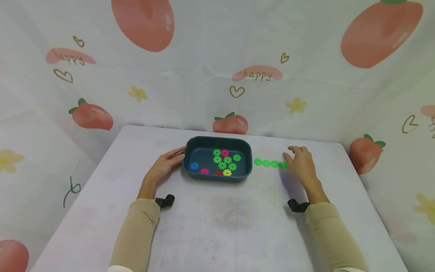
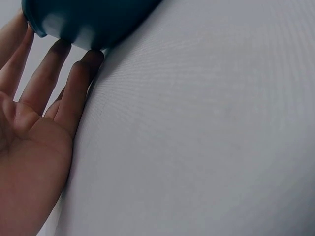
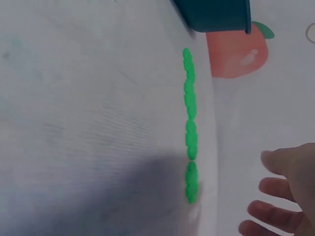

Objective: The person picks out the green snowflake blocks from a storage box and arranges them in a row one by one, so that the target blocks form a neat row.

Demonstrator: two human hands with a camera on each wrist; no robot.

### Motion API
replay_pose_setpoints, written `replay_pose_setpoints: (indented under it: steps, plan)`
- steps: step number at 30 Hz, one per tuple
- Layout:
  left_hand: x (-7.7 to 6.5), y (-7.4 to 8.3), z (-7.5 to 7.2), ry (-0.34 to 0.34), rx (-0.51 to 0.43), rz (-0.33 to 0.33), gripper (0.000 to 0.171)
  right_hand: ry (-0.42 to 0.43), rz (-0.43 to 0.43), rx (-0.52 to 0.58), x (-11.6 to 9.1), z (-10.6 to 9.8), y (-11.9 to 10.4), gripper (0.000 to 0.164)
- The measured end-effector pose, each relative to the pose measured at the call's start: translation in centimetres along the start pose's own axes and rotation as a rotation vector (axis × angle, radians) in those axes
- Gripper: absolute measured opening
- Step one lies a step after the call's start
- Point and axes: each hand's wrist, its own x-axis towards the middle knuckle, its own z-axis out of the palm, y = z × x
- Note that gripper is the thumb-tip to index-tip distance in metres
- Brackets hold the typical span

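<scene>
A dark teal tray (image 1: 217, 178) sits on the table with several flower-shaped plastic discs inside, mostly green ones (image 1: 227, 160), plus pink, blue, red and yellow. My left hand (image 1: 164, 166) rests its fingertips against the tray's left side; the left wrist view shows the fingers fairly straight on the tray wall (image 2: 78, 24). To the right of the tray, a row of several green discs (image 3: 191, 132) lies flat on the table. Over the row's right end hovers my right hand (image 1: 301, 164), fingers loosely bent and nothing between them. It stands apart from the discs in the right wrist view.
The white table (image 1: 231, 234) ends at a hanging cloth (image 1: 190, 102) printed with peaches, which runs behind it and along both sides. A black wrist camera (image 1: 164, 201) is on the left wrist, another (image 1: 297, 206) on the right.
</scene>
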Motion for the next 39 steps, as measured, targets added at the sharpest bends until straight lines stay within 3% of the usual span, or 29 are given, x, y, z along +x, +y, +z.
replay_pose_setpoints:
  steps: [8,16,30,39]
  plan:
    - [0.0,0.0,0.0,0.001,0.01,0.003,0.057,0.059,-0.013,-0.154,1.1,-1.2,-1.4,0.068]
    - [0.0,-0.1,0.1,-0.001,-0.009,-0.006,0.058,-0.012,-0.05,-0.195,1.9,-2.3,-2.8,0.084]
    - [0.0,0.0,0.1,0.001,-0.013,-0.013,0.058,-0.017,-0.167,-0.319,3.0,-2.5,-5.2,0.087]
    - [0.4,-0.4,-0.1,0.013,-0.019,-0.016,0.055,-0.04,-0.244,-0.36,3.3,-1.5,-7.2,0.086]
